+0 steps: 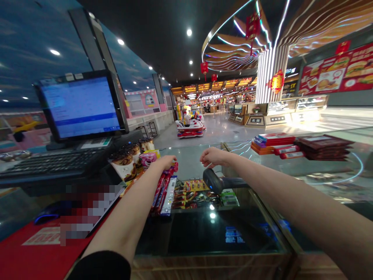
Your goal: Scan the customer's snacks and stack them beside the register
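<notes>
Legible: only "ST" on dark shop sign (293,86). Text on monitor screen (80,107), red burger banner (335,72) and snack packets (124,165) too blurred or small to read.

Free gap at 12 o'clock between left hand (164,163) and right hand (214,156); barcode scanner (212,181) blocks 5 o'clock, wrapped snack bars (168,196) 7 o'clock.

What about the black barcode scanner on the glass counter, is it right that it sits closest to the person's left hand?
Not quite: the head view shows the black barcode scanner closest to the right hand, not the left hand. It is on the glass counter, as you said.
</notes>
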{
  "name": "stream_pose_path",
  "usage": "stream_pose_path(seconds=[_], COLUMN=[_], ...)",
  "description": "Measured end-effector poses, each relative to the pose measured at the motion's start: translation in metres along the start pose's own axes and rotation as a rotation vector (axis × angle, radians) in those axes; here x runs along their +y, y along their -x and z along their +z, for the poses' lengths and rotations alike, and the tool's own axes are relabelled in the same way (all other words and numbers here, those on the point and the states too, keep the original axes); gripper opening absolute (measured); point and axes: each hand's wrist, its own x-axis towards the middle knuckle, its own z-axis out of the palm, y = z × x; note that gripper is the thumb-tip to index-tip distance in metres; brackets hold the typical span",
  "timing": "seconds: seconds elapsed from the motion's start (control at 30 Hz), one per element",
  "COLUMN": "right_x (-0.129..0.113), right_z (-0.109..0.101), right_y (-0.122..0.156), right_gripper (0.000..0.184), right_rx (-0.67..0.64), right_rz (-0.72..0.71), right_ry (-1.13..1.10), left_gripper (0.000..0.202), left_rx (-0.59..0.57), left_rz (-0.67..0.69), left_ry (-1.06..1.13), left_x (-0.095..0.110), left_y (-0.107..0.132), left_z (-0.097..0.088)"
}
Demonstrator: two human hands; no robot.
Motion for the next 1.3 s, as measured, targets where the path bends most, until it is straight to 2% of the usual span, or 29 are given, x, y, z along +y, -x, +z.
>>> stream_pose_path(seconds=[0.13,0.33,0.43,0.53,0.67,0.93,1.3], right_x=[0.005,0.02,0.03,0.042,0.061,0.112,0.174], right_z=[-0.011,-0.033,-0.049,-0.065,-0.088,-0.139,-0.206], right_y=[0.005,0.02,0.03,0.039,0.053,0.088,0.142], right_gripper=[0.013,0.017,0.016,0.015,0.016,0.01,0.018], right_rx=[0.002,0.047,0.092,0.146,0.203,0.394,0.666], right_rz=[-0.006,-0.021,-0.012,-0.006,0.008,0.049,0.157], right_ry=[-0.061,-0.144,-0.171,-0.185,-0.206,-0.176,-0.127], left_gripper=[0.05,0.047,0.05,0.053,0.054,0.051,0.045], left_rx=[-0.06,-0.027,0.011,0.056,0.103,0.108,0.103], left_rz=[-0.057,-0.056,-0.046,-0.033,0.018,0.185,0.343], left_ry=[-0.049,-0.058,-0.034,0.014,0.07,0.108,-0.01], left_x=[-0.002,-0.002,0.004,0.019,0.053,0.143,0.257], left_y=[0.001,0.01,0.013,0.012,0.005,-0.008,-0.02], left_z=[-0.005,-0.017,-0.025,-0.034,-0.043,-0.054,-0.084])
